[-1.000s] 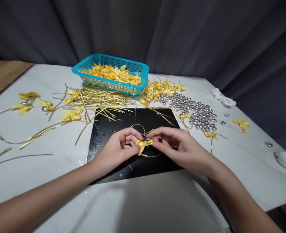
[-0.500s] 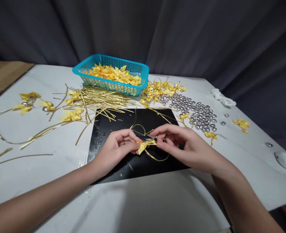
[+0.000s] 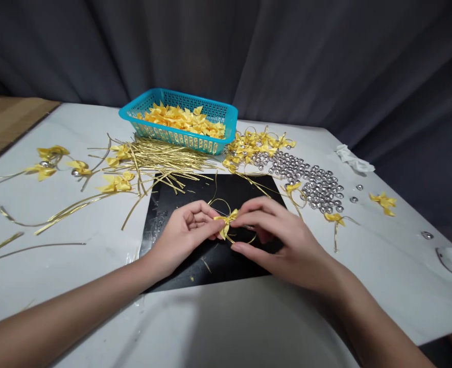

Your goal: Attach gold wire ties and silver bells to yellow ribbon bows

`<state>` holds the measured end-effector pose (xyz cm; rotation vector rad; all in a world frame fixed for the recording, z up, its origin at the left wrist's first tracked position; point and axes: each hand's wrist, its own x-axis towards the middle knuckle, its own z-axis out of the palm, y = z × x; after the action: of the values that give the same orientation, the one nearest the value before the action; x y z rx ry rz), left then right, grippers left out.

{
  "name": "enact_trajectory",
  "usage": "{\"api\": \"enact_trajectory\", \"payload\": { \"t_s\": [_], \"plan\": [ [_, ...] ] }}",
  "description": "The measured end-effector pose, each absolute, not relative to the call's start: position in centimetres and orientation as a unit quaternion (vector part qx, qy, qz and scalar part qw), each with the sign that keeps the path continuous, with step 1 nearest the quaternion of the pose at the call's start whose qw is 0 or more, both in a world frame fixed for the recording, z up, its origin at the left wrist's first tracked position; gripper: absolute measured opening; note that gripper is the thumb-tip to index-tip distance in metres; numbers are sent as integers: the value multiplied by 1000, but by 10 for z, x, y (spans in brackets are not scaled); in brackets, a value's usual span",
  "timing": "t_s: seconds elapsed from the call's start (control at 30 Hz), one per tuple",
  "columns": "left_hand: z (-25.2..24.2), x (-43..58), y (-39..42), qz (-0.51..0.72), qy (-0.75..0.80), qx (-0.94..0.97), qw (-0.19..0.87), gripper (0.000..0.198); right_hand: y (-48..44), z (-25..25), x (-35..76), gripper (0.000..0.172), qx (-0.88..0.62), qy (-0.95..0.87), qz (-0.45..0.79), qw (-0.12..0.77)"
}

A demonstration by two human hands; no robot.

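One bow [image 3: 227,223] in left hand [image 3: 187,228]

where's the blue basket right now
In the head view, the blue basket stands at the far side of the table, left of centre, just behind the heaped gold strands.

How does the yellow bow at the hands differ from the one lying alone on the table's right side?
The held bow is pinched in the left hand over the black mat; the right-side bow lies on the white table. Gold wire curves beside the held bow; none shows at the right-side bow. Both are yellow.
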<state>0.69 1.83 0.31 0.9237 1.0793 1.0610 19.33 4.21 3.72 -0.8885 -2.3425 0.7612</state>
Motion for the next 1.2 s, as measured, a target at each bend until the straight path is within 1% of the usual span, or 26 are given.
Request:
{"api": "enact_trajectory", "payload": {
  "t_s": [0.07,0.17,0.23,0.4,0.47,0.57,0.77,0.83,0.9,1.03,1.13,1.2],
  "plan": [
    [3,7,18,473,476,397,626,17,45,37,195,3,-313,-882,291,199],
    [3,6,18,479,477,393,623,17,50,39,198,5,-311,-878,325,162],
    [3,6,18,479,478,392,623,17,50,42,199,7,-317,-869,343,160],
    [1,6,17,475,474,409,619,17,49,47,198,14,-341,-839,365,216],
    [1,6,16,475,460,421,621,15,48,47,198,14,-344,-833,359,244],
    [4,8,15,467,442,444,624,20,48,47,198,13,-331,-832,350,275],
    [6,7,16,448,454,455,622,15,49,46,200,13,-308,-846,345,265],
    [6,7,16,444,448,459,626,15,49,44,200,12,-311,-852,310,284],
    [6,7,16,429,434,469,639,16,48,41,199,12,-313,-857,249,324],
    [8,6,16,368,411,488,677,15,42,33,193,14,-323,-847,134,401],
    [10,5,16,338,387,500,698,13,37,27,187,15,-327,-837,106,426],
    [10,4,16,334,377,503,702,14,34,23,183,17,-323,-840,112,422]
  ]
}}
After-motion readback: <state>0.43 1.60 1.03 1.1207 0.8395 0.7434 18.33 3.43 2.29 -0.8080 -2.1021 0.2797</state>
